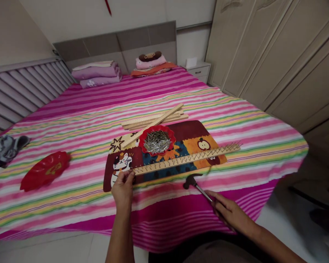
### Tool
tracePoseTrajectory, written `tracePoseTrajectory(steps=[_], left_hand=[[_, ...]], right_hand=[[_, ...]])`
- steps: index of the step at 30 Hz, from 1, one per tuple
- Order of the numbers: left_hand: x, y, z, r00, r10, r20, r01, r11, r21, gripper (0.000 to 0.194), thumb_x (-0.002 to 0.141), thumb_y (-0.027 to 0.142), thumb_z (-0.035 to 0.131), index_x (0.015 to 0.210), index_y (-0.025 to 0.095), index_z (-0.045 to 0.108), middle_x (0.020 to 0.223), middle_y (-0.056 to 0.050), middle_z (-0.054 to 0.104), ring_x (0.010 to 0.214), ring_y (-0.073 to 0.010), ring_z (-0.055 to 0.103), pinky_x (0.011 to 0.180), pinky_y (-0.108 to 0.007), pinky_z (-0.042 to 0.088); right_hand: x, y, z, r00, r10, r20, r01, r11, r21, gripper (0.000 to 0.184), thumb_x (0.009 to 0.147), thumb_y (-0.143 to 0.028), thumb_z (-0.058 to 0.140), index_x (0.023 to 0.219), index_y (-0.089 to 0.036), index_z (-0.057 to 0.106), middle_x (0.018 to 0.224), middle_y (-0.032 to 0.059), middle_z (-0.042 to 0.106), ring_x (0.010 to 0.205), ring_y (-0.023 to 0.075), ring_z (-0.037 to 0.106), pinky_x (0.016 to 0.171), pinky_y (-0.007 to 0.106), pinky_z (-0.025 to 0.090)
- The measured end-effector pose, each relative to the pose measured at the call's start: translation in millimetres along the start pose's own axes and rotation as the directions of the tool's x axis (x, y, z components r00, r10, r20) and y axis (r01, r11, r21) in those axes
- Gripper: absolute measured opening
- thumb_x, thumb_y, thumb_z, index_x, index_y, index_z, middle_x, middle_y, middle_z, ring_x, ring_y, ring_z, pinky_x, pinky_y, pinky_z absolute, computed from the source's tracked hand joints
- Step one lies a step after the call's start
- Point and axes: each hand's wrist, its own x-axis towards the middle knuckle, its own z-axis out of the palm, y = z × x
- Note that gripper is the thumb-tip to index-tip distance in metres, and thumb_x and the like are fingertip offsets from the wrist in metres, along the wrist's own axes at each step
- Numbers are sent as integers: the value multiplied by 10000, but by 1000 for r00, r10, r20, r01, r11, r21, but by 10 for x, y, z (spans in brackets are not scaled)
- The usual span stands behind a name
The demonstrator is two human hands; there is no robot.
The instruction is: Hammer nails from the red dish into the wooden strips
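Bed [82,146] under a striped cover fills most of the frame; pale wardrobe [252,47] at upper right. Patterned mat [190,130] at centre. Nail-studded wooden strip [186,159] slants across the mat's lower part, right end past the mat's edge. Loose strips [164,117] stacked just above centre, one laid crosswise. Red dish [41,171] at left; smaller red bowl [142,141] on the mat. Hammer [203,192] below it, lower right of centre, handle in the right hand [227,210], fingers closed round. Left hand [123,187], lower centre, nearly closed, pinches the studded strip's left end. Smallest: nails [157,141] heaped in the bowl.
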Motion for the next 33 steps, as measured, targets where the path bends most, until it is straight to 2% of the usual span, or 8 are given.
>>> tracePoseTrajectory(steps=[5,9,11,15,19,22,25,33], left_hand=[[-46,-39,-13,980,199,-6,-194,963,184,237,678,444,599,742,230,680,787,-5,706,762,-176,630,742,-296,485],[-61,-93,17,964,264,-38,-253,951,178,225,699,431,587,752,231,673,823,-6,703,793,-175,629,766,-294,484],[-55,-133,35,955,293,-45,-282,944,171,230,704,438,584,754,231,670,811,-6,697,784,-173,625,761,-291,483],[-46,-189,61,939,340,-48,-330,932,149,212,721,423,568,739,233,661,790,-8,686,773,-167,617,742,-279,476],[-60,-186,66,933,357,-56,-345,926,153,179,727,390,563,718,233,648,761,-11,670,748,-169,600,720,-276,461],[-66,-172,56,932,360,-48,-347,921,178,154,721,365,560,691,234,635,691,-4,638,700,-165,573,681,-267,442],[-61,-169,47,934,354,-38,-340,920,196,143,716,345,551,657,231,614,646,5,606,669,-157,555,655,-257,429],[-41,-217,100,926,374,-49,-366,922,127,190,736,387,556,761,228,657,802,-25,665,804,-175,601,780,-295,461]], right_hand=[[-98,-285,66,959,-269,92,282,942,-180,460,883,-400,426,1259,-189,586,639,5,596,587,158,575,525,246,471],[-92,-797,235,856,-458,240,508,833,-218,419,933,-274,398,1331,-210,513,977,59,695,866,175,648,761,269,513],[-29,-1072,349,796,-546,262,597,779,-191,428,936,-212,376,1353,-208,473,983,47,702,865,159,653,792,261,508],[145,-1514,583,721,-611,326,689,681,-247,407,936,-160,365,1318,-223,491,1012,47,707,891,168,658,800,281,505],[314,-1711,797,631,-685,365,776,551,-307,489,933,-139,344,1410,-240,378,1143,70,675,998,196,637,841,333,495],[398,-1755,904,647,-648,402,760,511,-401,533,899,-116,389,1422,-215,368,1057,80,708,886,207,666,786,334,511],[347,-1767,883,654,-616,440,757,518,-399,548,871,-79,419,1400,-219,404,1107,83,698,944,214,659,815,332,509],[-131,-1382,487,729,-596,335,677,700,-228,471,941,-125,368,1387,-267,418,1199,36,661,1077,164,621,929,299,484]])
